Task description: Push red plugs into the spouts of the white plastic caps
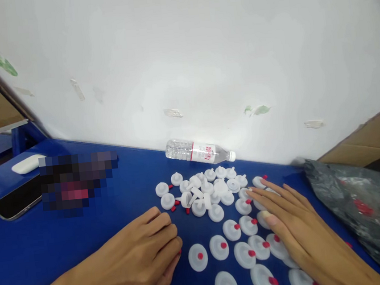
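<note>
My left hand point(143, 250) is curled closed above the blue table, left of the white discs. A speck of red shows at its fingertips, but what the fingers hold is mostly hidden. My right hand point(295, 222) stretches out flat, fingers extended, over several white plastic discs and partly covers them. Capped discs with red tips, such as one white disc point(198, 260), lie spread between my hands. Farther back sits a heap of white discs with bare stems point(213, 192). Loose red caps point(173, 209) lie at the heap's left edge.
A clear water bottle point(202, 151) lies on its side against the white wall point(182, 62). On the right is a dark plastic bag point(356, 198) with red pieces inside. A phone point(17, 197) and a white case point(27, 164) lie on the blue table point(84, 233) at left, beside a blurred patch.
</note>
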Demonstrator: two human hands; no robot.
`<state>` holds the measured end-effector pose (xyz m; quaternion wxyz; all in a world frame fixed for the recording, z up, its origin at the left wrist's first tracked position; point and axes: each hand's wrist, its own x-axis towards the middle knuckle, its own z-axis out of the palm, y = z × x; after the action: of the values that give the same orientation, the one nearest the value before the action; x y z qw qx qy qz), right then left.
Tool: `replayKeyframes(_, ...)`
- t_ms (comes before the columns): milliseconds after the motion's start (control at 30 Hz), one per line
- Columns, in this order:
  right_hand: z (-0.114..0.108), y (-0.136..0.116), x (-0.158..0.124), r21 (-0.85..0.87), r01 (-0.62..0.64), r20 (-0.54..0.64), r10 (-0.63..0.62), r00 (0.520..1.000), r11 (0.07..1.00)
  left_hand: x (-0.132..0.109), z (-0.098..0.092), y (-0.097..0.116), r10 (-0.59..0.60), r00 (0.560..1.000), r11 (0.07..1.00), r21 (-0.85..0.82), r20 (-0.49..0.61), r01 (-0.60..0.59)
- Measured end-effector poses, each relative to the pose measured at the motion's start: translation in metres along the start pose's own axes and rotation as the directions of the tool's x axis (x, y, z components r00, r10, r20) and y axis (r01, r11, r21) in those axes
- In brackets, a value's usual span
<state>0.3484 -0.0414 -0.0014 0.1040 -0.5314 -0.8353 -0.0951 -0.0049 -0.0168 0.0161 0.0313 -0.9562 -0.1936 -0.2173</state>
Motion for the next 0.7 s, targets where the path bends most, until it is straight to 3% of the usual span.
replayKeyframes(267,-0.005,-0.001,0.004,0.015,-0.014,0.034,0.014,0.999,1.0,-0.002,0.0,0.001,0.009,1.0,1.0,0.009,-0.004,-0.008)
replayKeyframes(433,-0.02,-0.005,0.005,0.084,0.014,-0.17,0.0,0.985,0.996,-0.002,-0.002,-0.002,0.021,0.997,1.0,0.023,-0.071,-0.019)
replayKeyframes(567,-0.033,-0.021,0.0,0.167,0.03,-0.394,0.038,0.918,0.985,-0.007,-0.002,0.0,-0.061,0.987,0.998,-0.001,-0.146,0.061)
replayKeyframes(700,-0.037,-0.049,-0.006,0.182,0.031,-0.435,0.052,0.899,0.983,-0.009,0.001,0.007,-0.145,0.967,0.985,-0.119,-0.211,0.122)
